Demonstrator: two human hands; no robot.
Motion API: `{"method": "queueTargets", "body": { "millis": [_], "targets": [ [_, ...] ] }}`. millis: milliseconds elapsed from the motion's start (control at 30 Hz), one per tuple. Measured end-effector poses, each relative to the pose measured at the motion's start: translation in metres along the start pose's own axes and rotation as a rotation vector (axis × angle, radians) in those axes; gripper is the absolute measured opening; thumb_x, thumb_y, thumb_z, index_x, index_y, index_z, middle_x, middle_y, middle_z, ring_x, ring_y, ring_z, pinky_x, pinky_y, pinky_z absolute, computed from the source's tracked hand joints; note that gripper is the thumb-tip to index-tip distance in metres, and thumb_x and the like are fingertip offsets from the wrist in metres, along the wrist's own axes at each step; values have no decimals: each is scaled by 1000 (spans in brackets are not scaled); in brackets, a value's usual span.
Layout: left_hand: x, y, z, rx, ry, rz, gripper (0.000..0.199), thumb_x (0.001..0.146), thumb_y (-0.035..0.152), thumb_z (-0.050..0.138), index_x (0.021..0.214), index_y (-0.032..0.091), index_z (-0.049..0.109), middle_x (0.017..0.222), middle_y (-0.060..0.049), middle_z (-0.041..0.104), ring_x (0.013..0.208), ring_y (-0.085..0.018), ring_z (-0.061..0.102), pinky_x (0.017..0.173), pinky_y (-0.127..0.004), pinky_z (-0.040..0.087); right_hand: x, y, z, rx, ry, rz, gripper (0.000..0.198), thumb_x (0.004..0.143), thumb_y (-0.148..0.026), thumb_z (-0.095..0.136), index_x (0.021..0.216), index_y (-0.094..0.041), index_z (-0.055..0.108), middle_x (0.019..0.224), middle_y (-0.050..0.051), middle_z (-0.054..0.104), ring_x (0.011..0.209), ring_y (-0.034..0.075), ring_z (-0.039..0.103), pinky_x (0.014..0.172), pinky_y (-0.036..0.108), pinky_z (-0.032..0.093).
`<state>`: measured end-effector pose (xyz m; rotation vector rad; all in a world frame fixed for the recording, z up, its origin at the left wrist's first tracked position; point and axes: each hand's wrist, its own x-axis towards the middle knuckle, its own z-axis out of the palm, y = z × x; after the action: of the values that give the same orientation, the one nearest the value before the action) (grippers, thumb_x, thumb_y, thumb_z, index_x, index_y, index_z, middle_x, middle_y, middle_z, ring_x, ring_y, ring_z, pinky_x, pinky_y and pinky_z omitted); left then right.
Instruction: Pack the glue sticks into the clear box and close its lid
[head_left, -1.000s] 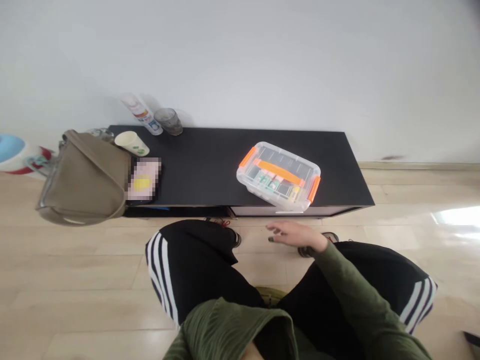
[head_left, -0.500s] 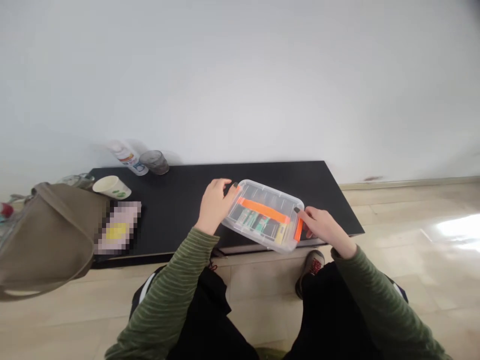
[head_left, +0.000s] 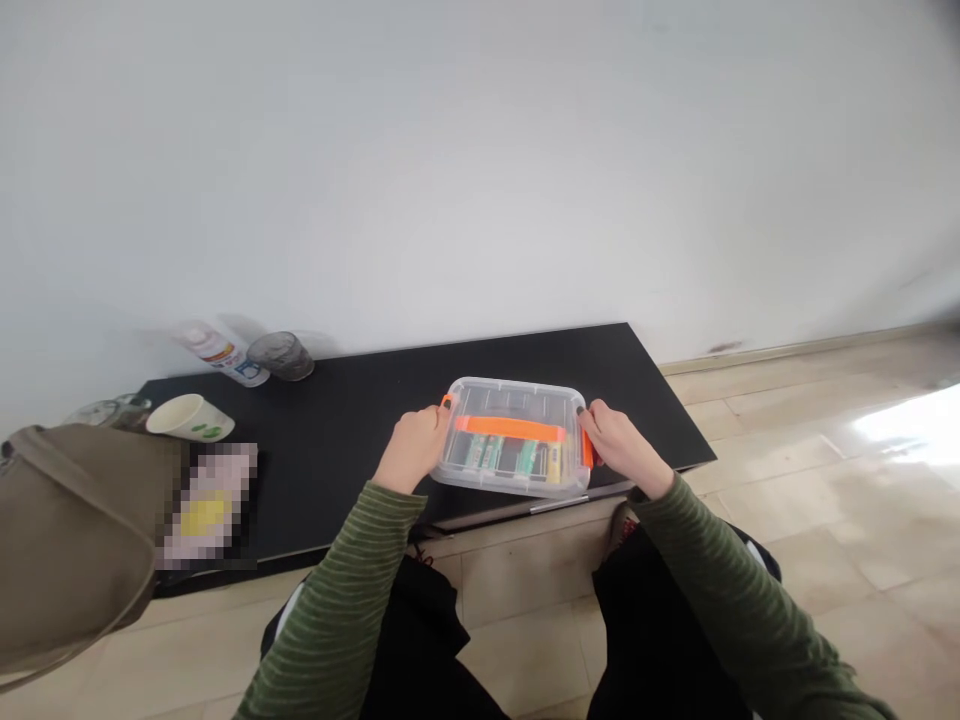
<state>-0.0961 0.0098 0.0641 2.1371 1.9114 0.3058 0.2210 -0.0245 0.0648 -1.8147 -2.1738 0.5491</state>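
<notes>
A clear plastic storage box [head_left: 517, 400] with an orange handle [head_left: 510, 428] across its lid is between my hands, over the front part of the black table. Green-and-white and yellow packets [head_left: 527, 457] show through the plastic. My left hand [head_left: 414, 440] is closed on the box's left end, the thumb at the orange latch there. At the opposite end, my right hand [head_left: 622, 440] grips by the other orange latch [head_left: 587, 447], its thumb on the lid's edge. The lid is on. The undersides of my fingers are hidden.
On the table [head_left: 345, 410], to the left, are a white spray can [head_left: 225, 355], a dark glass [head_left: 281, 356], a paper cup [head_left: 191, 418] and a blurred-out pink and yellow item [head_left: 206, 510]. A brown bag [head_left: 75, 540] hangs over the left end. A wall rises behind.
The box has turned to lie more level and shifted slightly left. My left hand has closed on its left end, while my right hand keeps hold of the right end. The view has shifted.
</notes>
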Motion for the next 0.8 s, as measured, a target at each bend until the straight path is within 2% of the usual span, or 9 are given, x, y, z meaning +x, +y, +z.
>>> {"method": "queueTargets", "body": {
  "millis": [100,233,333,400,467,600,700,800],
  "targets": [
    [3,-10,2,-91,-4,-80,48,95,40,26,69,20,61,74,-16,68,78,-30,67,71,-35,44,11,7,1,162,-44,65,23,97,-20,37,82,-20,55,70,4,59,53,14,54,55,25,40],
    [7,-24,6,-281,25,-226,50,93,48,25,64,22,57,78,-16,70,81,-31,67,69,-35,44,25,15,8,292,-50,149,31,98,-20,29,99,-18,60,71,3,65,59,14,60,57,23,44],
    [7,-30,12,-378,45,-282,48,90,50,31,66,20,60,84,-16,71,83,-30,65,70,-35,44,33,16,14,336,38,156,33,97,-22,34,113,-18,62,100,9,72,91,19,68,77,27,49],
    [6,-31,16,-434,54,-292,48,88,52,34,66,19,62,84,-16,71,81,-29,64,70,-35,43,39,13,17,370,125,159,37,98,-28,37,125,-18,60,123,12,68,113,23,63,92,32,47],
    [5,-31,20,-492,71,-287,49,87,54,37,66,19,62,82,-14,71,79,-27,63,70,-34,43,45,10,20,459,148,150,43,97,-37,43,134,-19,55,135,12,62,122,24,59,99,35,45],
    [4,-31,24,-622,103,-314,50,86,58,40,64,17,60,74,-11,68,72,-23,58,65,-31,40,54,3,24,557,143,98,43,89,-34,54,130,-19,57,124,9,68,109,21,64,95,34,48],
    [7,-31,26,-736,81,-314,53,84,62,42,62,16,58,67,-7,63,65,-19,52,61,-29,38,53,-4,23,494,215,97,38,89,-30,49,125,-21,62,115,7,71,102,22,66,92,34,49],
    [10,-31,26,-777,91,-290,55,83,65,45,61,16,57,65,-6,62,64,-18,50,60,-29,37,46,-13,20,426,291,83,41,90,-30,46,128,-21,60,114,8,71,101,24,66,91,36,50]
  ]
}}
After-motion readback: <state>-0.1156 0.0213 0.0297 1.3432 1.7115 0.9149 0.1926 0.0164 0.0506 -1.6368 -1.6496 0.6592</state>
